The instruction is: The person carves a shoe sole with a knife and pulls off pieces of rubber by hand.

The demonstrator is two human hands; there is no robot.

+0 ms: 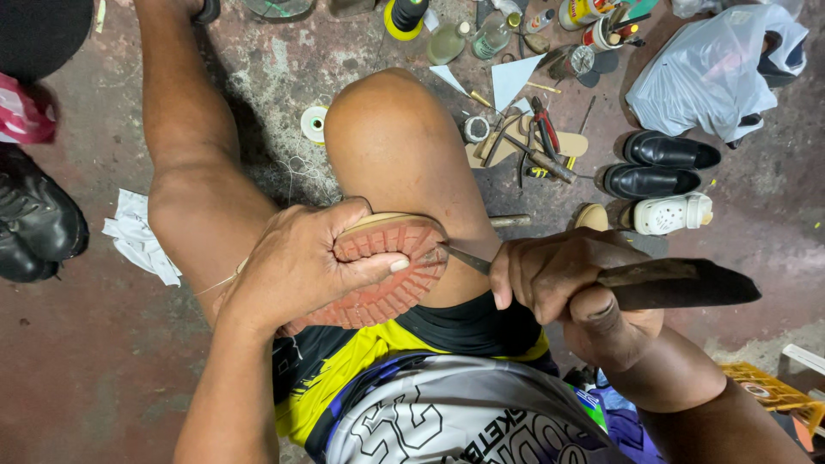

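One shoe (391,275) sat sole-up on the person's right thigh, just under the bent knee (391,129). Its sole was reddish rubber with deep ridged tread and a pale tan rim along the upper edge. The left hand (301,266) was clamped over its heel end, thumb pressed flat across the tread. One thin metal blade (468,259) touched the sole's right-hand edge, right at the seam. The right hand (563,288) was clenched around that tool, and its long, dark, worn handle (687,283) stuck out well to the side.

There was little room around the shoe: thigh beneath, hands on both sides, yellow and black shorts (361,352) just below.

Further out, the stained concrete floor (77,361) opened up on the left, with one crumpled white rag (137,236) lying there and a black boot (34,223) at the frame's edge. One roll of white tape (314,123) lay beside the knee. On the right, things were crowded: two glossy black dress shoes (662,165) side by side, one white clog (675,213) just below them, a pair of red-handled pliers (546,129) on a tan insole, and one white plastic bag (718,73), crinkled and full. Bottles and tins clustered along the top edge, too bunched to count.
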